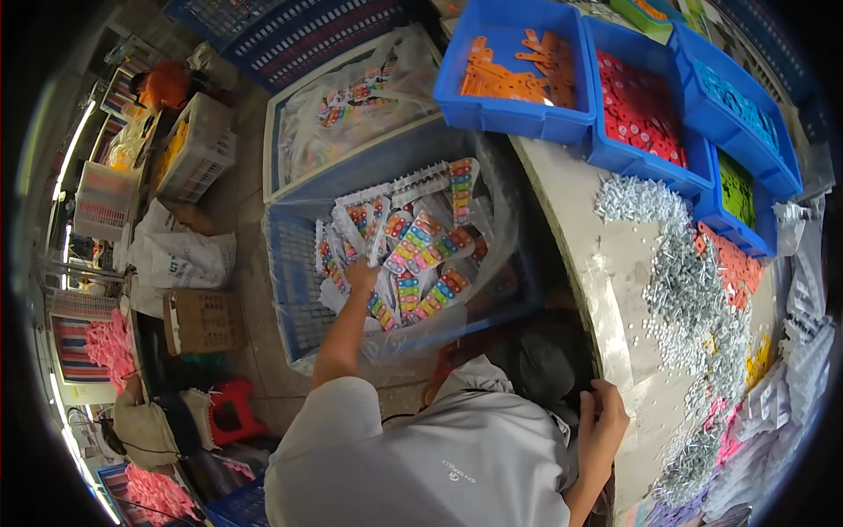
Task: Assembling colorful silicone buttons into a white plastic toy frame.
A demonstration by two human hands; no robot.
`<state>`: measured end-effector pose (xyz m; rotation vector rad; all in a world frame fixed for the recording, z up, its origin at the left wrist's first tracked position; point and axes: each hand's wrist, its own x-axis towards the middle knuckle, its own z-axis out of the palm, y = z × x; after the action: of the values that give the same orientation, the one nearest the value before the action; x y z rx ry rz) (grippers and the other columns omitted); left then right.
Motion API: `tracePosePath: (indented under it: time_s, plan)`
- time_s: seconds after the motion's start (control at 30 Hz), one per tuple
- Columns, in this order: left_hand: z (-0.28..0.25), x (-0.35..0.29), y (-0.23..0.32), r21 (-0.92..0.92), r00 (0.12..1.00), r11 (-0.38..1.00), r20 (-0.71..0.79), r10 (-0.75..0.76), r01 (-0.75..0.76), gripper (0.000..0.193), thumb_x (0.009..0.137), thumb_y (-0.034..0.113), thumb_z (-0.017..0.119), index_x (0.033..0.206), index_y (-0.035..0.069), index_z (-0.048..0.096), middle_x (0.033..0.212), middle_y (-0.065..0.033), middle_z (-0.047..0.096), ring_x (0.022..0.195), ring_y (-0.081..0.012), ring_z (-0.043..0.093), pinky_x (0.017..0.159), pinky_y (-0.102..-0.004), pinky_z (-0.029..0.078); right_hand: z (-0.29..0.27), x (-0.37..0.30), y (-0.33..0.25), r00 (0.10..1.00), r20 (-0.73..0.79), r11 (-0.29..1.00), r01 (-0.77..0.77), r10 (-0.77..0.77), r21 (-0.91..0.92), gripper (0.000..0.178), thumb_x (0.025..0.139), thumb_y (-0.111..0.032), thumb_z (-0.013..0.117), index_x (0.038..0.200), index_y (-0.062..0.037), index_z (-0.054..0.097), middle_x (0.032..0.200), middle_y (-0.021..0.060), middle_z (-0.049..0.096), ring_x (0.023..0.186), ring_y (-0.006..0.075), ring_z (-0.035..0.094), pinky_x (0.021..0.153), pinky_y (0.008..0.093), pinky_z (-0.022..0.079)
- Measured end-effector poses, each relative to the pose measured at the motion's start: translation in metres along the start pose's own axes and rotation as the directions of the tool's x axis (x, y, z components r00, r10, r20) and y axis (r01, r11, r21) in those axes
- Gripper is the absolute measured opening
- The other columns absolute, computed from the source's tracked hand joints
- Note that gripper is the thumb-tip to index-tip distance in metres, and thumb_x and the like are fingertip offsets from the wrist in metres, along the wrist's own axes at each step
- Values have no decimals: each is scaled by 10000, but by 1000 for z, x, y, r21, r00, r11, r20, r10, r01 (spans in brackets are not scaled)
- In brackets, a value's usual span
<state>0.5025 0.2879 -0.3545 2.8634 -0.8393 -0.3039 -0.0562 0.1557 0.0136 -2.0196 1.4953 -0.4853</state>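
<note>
My left arm reaches down into a blue plastic crate (291, 255) lined with clear plastic. Its pile (421, 241) holds white-backed packs with rows of rainbow-coloured pieces. My left hand (361, 277) is at the near left part of the pile, its fingers closed at the lower end of a narrow white-edged pack (376, 235). My right hand (602, 420) lies at the edge of the worktable (606, 325), fingers loosely bent, thumb apart, nothing visible in it.
On the worktable stand blue bins with orange pieces (518, 79), red pieces (637, 110), light-blue and green pieces. Heaps of silver metal parts (685, 281) lie before them. Behind the crate is another plastic-covered crate (351, 105). A cardboard box (204, 321) and red stool (235, 411) stand left.
</note>
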Motion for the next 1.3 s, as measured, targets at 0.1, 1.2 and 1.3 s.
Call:
tracePosePath:
  time_s: [0.1,1.2,1.3]
  plan:
    - [-14,31,5,80,974,990,-203,-98,117,606,708,463,804,1080,5,665,1061,-264,688,990,-435,662,896,-515,507,0,4,-11,998,51,999,34,-36,39,163,895,10,667,1054,15,632,791,148,632,645,246,602,592,335,470]
    - [-190,-319,496,-566,-127,-306,-333,934,-765,176,791,-34,694,959,16,690,807,-121,630,785,-320,604,742,-428,446,-281,62,191,357,-901,830,-401,-248,-387,252,852,-32,671,1102,-13,640,1145,163,635,1089,362,584,962,434,461]
    - [-190,-322,499,-582,-184,-350,-325,927,-734,188,783,-32,706,964,17,693,793,-112,628,765,-315,609,719,-423,452,-278,114,186,532,-786,888,-127,-316,-443,162,844,-60,709,998,-30,670,1010,133,684,999,336,626,880,422,494]
